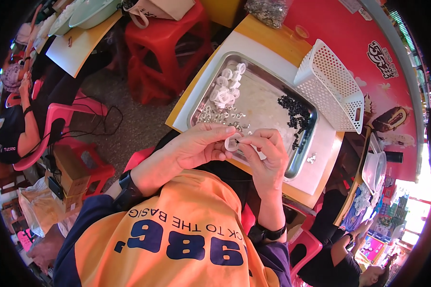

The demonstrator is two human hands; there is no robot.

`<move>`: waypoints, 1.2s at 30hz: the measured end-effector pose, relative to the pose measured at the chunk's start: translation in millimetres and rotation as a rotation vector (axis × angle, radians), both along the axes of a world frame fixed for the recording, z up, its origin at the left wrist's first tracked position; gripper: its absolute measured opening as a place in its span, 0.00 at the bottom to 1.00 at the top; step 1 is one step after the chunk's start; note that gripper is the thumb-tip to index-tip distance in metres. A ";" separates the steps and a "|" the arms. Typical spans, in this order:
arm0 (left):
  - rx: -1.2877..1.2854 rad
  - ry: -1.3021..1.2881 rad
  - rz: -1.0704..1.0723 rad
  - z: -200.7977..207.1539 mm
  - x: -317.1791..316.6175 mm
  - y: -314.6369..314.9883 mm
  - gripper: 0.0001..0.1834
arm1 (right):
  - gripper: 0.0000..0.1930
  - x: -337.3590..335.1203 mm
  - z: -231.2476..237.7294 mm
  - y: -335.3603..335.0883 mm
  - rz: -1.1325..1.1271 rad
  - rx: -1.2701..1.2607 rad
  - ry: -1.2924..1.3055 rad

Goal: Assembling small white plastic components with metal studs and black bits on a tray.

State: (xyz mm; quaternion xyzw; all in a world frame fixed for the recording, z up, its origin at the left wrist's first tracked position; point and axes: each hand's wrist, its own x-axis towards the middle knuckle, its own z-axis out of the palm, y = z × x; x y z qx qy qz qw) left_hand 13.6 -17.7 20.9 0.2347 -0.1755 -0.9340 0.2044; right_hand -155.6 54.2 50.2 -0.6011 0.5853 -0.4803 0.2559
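Between my hands, above the metal tray (261,98) at its near edge, sits a white round part (232,143): my left hand (201,146) grips it, my right hand (267,152) pinches a small dark piece (237,141) against it (mostly covered, shape unclear).

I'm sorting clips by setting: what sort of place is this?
Probably an informal hand-assembly workspace, perhaps in a snack shop: a metal tray holds white plastic parts and black parts in separate piles, and the red wall shows food pictures.
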 end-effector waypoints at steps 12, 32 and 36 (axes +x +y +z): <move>-0.024 -0.036 -0.003 -5.0 1.3 2.6 0.12 | 0.10 3.8 -5.9 -0.2 0.036 -0.077 0.096; -0.265 -0.193 -0.004 -10.9 -6.9 5.2 0.12 | 0.08 -5.5 -30.4 -2.2 0.054 0.371 -0.519; -0.386 -0.197 0.074 -13.4 -7.5 3.7 0.12 | 0.07 -3.2 -29.7 -4.9 -0.001 0.482 -0.480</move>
